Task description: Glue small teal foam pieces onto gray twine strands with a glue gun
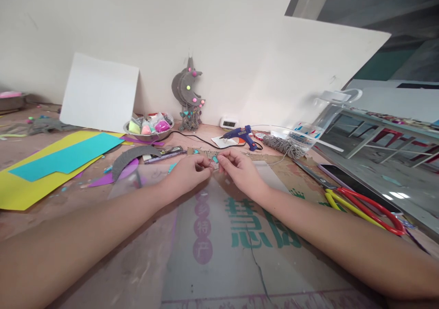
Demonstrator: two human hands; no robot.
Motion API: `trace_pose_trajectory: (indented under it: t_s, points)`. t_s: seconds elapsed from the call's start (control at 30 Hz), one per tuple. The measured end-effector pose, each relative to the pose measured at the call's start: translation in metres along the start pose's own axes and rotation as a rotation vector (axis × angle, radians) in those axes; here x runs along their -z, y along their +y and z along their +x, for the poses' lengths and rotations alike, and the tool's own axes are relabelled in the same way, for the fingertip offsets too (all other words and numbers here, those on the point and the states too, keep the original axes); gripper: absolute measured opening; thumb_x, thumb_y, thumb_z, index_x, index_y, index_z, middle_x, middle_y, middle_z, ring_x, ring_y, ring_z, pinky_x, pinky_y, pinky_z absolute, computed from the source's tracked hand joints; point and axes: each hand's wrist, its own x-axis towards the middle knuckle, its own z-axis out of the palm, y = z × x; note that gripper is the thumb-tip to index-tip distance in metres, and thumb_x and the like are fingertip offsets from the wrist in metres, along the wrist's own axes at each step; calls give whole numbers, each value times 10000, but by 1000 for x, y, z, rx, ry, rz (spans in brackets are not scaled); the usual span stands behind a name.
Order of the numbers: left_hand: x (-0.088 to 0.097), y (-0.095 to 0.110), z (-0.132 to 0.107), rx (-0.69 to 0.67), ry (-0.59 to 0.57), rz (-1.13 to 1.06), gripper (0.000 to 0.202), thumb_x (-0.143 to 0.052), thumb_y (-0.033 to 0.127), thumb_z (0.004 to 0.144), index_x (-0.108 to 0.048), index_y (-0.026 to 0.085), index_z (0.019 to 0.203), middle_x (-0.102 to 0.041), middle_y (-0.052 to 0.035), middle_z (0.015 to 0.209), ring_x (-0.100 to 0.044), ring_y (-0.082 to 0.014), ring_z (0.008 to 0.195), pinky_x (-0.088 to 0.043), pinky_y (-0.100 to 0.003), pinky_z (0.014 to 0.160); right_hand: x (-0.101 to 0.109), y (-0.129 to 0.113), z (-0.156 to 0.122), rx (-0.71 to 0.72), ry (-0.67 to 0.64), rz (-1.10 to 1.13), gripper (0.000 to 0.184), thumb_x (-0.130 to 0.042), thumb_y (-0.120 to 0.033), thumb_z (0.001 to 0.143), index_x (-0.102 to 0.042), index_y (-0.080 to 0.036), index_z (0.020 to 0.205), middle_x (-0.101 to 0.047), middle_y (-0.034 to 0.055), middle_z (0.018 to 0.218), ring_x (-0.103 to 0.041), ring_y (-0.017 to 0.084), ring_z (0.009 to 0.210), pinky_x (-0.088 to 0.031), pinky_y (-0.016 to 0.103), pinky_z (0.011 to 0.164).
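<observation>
Over the cardboard sheet, my left hand and my right hand meet with fingertips pinched. A small teal piece shows between them, at my right fingertips. Whatever my left fingers hold is too small to make out. Another teal piece lies just beyond my left hand. A translucent sheet covers part of the cardboard, and a dark strand lies nearer to me. Against the wall stands a grey crescent-moon ornament with coloured balls and dangling strings.
Left are yellow and blue sheets, a grey curved piece and a bowl of packets. Beyond my hands sit a blue glue gun and grey cord. Scissors and a phone lie right.
</observation>
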Motion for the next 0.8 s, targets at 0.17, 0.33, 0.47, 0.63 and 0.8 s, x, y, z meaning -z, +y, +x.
trace_pose_trajectory:
  t_s: [0.17,0.33,0.47,0.63,0.8]
  points:
    - [-1,-4,0,-58,-84,53,162,-470,287,713,-571,180,646,-594,12,649,-533,-145,630,-422,-256,599,1,0,0,13,52,18,221,-464,-389,850,-523,-182,797,-509,-31,608,-439,92,535,-358,219,513]
    - [-2,-5,1,-72,31,-17,289,-440,147,684,-584,173,934,-640,-31,921,-579,-162,847,-458,-267,741,2,-1,0,12,54,36,232,-450,-401,857,-515,-185,803,-510,-28,609,-434,95,532,-355,219,503]
    - [-1,-4,1,-79,140,-68,281,-429,217,785,-574,179,1022,-625,-48,1051,-560,-173,968,-438,-287,841,1,-1,0,6,25,15,235,-450,-404,857,-516,-187,797,-511,-29,611,-427,90,519,-351,216,499]
    - [1,-2,0,-159,206,-35,259,-434,337,843,-622,188,940,-645,-32,998,-551,-179,967,-406,-292,875,0,-2,0,17,-16,2,216,-468,-385,847,-517,-181,796,-507,-32,598,-436,92,522,-354,220,509]
    - [2,-2,0,-141,203,-15,256,-445,361,838,-632,187,857,-656,-21,909,-563,-177,886,-414,-287,815,-2,-3,0,3,-39,5,206,-485,-377,834,-518,-178,793,-510,-28,606,-432,96,527,-353,225,500]
